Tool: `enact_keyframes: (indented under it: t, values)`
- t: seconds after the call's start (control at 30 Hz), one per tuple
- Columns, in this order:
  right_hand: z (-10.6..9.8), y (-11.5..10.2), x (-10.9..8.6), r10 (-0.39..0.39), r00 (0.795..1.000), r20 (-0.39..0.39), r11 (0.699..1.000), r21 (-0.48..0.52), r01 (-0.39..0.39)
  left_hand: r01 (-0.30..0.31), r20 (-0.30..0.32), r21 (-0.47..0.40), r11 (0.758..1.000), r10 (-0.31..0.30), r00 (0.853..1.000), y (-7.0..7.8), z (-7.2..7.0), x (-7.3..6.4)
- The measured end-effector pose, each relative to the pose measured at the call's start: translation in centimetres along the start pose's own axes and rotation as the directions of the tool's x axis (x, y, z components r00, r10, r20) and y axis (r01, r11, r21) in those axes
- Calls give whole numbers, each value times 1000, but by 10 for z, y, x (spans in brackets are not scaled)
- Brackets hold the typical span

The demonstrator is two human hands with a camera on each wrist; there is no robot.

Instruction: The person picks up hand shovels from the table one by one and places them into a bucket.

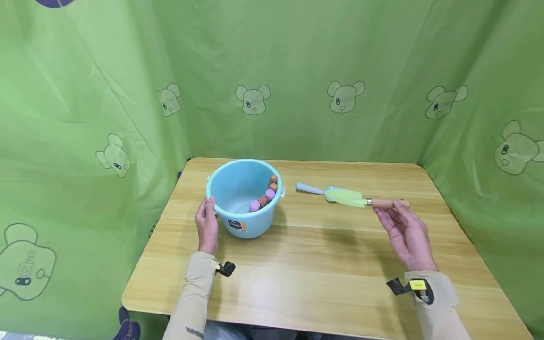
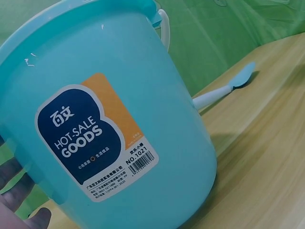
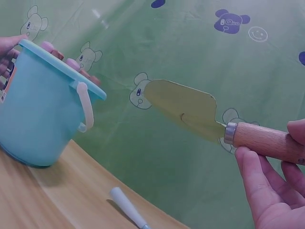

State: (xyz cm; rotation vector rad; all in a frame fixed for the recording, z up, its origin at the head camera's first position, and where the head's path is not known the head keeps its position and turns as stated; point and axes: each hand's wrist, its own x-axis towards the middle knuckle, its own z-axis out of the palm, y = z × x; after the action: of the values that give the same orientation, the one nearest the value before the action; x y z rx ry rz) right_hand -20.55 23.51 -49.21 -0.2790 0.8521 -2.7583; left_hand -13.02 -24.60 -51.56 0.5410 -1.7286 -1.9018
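A light blue bucket stands on the wooden table, and several purple and brown rounded ends show inside along its right wall. My left hand grips the bucket's near left rim, its fingers against the outer wall. In my right hand is a garden trowel with a yellow-green blade and a wooden handle. The fingertips and thumb pinch that handle, and the blade points left toward the bucket, raised above the table. A white clip-on bail handle hangs at the bucket's side.
Behind the raised trowel lies a blue hand tool with a pale handle, right of the bucket. The table has rounded corners and ends at a green curtain printed with bear heads, which hangs at the back and both sides.
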Motion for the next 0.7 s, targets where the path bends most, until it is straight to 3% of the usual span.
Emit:
enact_keyframes:
  t: [0.7]
  values:
    - [54,1,21,-72,994,78,986,-147,83,-6,-13,17,1000,7,1000,2,1,0]
